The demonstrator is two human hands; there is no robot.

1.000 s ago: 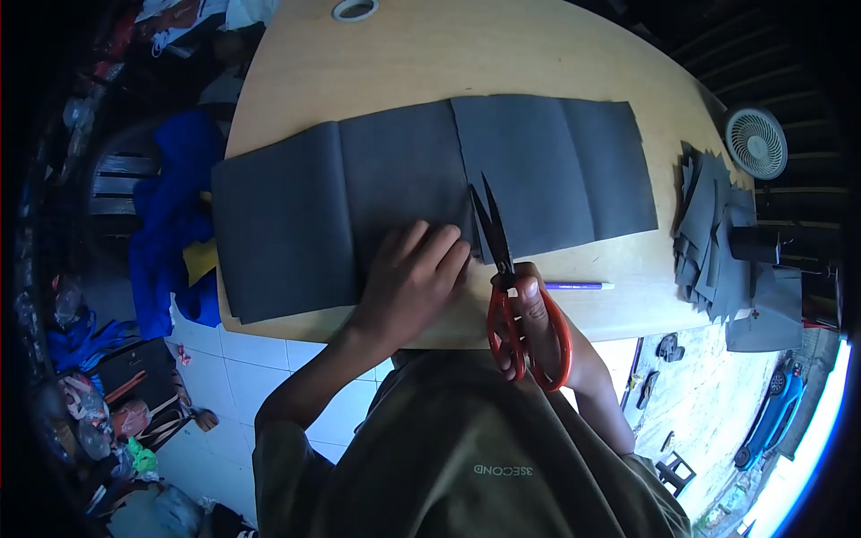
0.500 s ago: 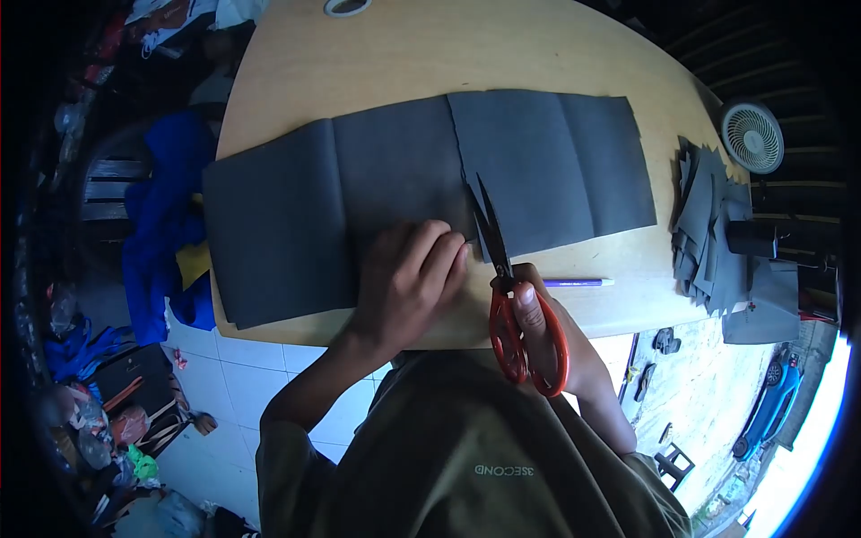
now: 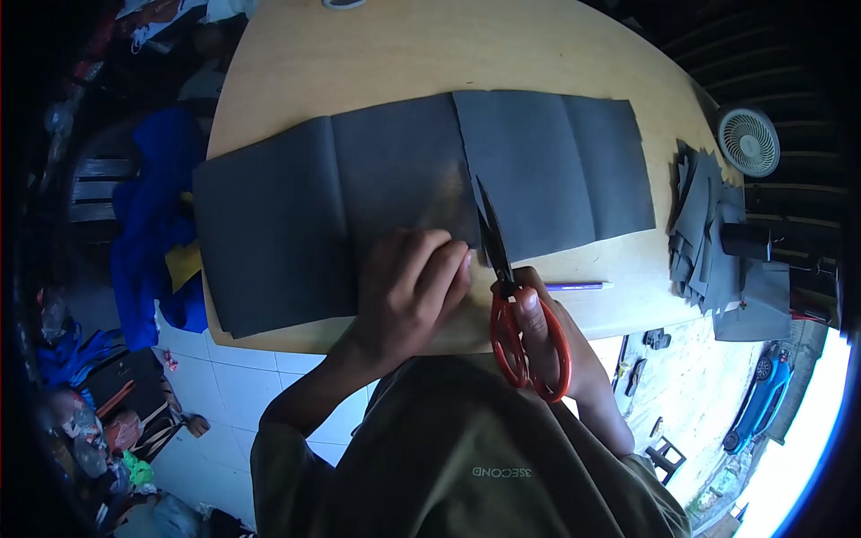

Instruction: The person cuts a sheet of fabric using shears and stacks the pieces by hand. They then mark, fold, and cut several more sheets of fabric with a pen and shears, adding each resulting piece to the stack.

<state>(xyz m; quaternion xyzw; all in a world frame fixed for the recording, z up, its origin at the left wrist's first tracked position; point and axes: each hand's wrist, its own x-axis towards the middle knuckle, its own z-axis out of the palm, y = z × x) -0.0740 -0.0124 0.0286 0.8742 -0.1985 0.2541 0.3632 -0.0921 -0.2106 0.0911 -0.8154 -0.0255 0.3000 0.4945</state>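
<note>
A dark grey folded sheet lies across the table, its fold lines showing. Its right part is divided from the left by a slightly ragged edge running front to back. My left hand is closed at the front of that edge, fingers curled and pinching the sheet; the fingertips are partly hidden. In my right hand is a pair of scissors with red handles. Their dark blades point away from me along the ragged edge, over the right part.
A purple pen lies on the wooden table right of the scissors. Grey offcuts are piled at the right edge, near a small white fan. A tape roll sits at the back. Blue cloth hangs at left.
The scissor blades, slightly apart before, now look closer together. Both hands stay in nearly the same place on the sheet. The whole view has shifted slightly.
</note>
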